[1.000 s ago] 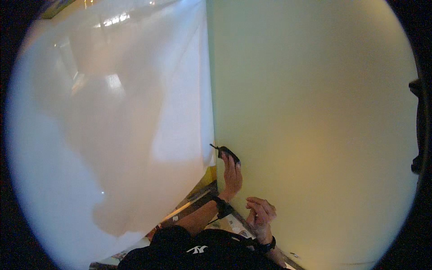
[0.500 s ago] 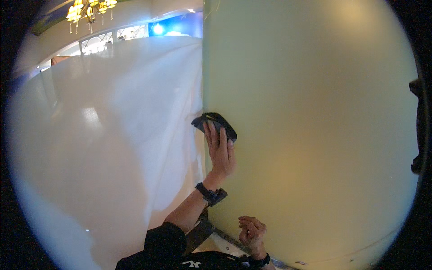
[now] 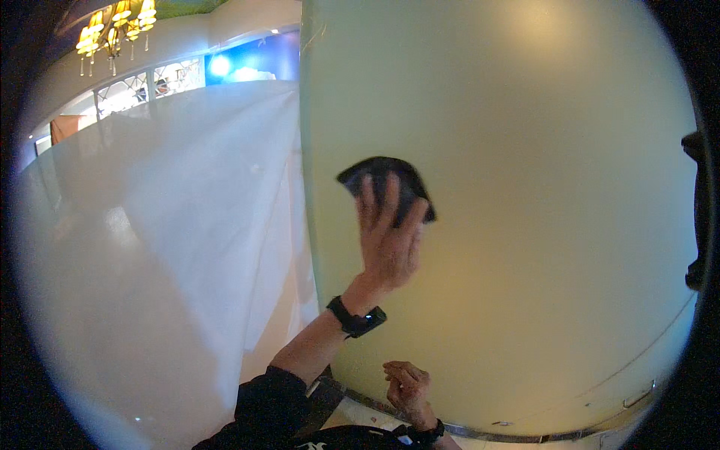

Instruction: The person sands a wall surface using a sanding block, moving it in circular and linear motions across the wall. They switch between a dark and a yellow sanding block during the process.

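Observation:
With my left arm stretched upward, my left hand (image 3: 390, 225) presses a black cloth (image 3: 409, 184), folded into a fan-like shape, against a tall pale green-yellow frosted panel (image 3: 525, 247). Its fingers lie spread over the cloth, and a black watch (image 3: 358, 318) sits on that wrist. Lower down, close to my body, my right hand (image 3: 409, 386) is held with its fingers curled in and nothing visible in them. It is nearest the panel's lower part and also wears a dark wristband (image 3: 427, 433).
A large white, slightly glossy surface (image 3: 187, 225) meets the panel's left edge. Metal edging (image 3: 495, 436) runs along the panel's foot, above a pale floor. Beyond the white surface are a lit chandelier (image 3: 116, 30) and a bright blue-lit area (image 3: 251, 60).
My left hand has slid the black cloth right and slightly up, away from the panel's left edge. The view has shifted a little to the right; my right hand stays low and curled.

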Motion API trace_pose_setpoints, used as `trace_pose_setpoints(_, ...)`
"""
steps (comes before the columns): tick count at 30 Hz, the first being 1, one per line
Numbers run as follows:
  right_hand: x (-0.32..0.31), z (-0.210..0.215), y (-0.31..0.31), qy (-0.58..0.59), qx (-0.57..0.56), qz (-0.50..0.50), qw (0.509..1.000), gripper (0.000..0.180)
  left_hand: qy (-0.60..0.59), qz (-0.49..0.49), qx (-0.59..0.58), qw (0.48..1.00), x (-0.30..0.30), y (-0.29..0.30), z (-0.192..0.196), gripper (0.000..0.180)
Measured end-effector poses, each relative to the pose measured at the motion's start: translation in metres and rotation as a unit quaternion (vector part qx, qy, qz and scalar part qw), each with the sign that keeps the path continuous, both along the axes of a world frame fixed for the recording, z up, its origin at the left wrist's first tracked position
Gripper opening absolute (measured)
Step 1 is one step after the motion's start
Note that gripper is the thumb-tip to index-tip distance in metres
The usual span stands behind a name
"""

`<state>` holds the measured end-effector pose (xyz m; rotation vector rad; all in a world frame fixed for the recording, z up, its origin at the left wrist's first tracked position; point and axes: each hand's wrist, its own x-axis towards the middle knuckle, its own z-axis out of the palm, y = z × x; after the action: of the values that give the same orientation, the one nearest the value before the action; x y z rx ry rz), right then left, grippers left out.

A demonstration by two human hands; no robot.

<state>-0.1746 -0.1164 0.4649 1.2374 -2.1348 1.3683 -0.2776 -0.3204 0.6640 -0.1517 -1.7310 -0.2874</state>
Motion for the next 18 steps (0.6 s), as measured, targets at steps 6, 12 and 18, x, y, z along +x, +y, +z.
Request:
trace_pose_setpoints(6, -0.045, 0.05, 0.011, 0.052, 0.016, -0.015, 0.998, 0.024, -0.019, -0.123, -0.103, 0.987, -0.048, 0.072, 0.0, 0.042)
trace_pose_setpoints(12, -0.008, 0.025, -0.026, 0.029, -0.003, -0.062, 0.998, 0.033, 0.004, -0.06, -0.063, 0.996, -0.003, 0.011, -0.116, 0.043)
trace_pose_setpoints(18, 0.0, -0.013, -0.018, 0.066, 0.006, -0.067, 0.996, 0.02, -0.019, 0.004, 0.112, 0.994, -0.004, -0.025, -0.109, 0.039)
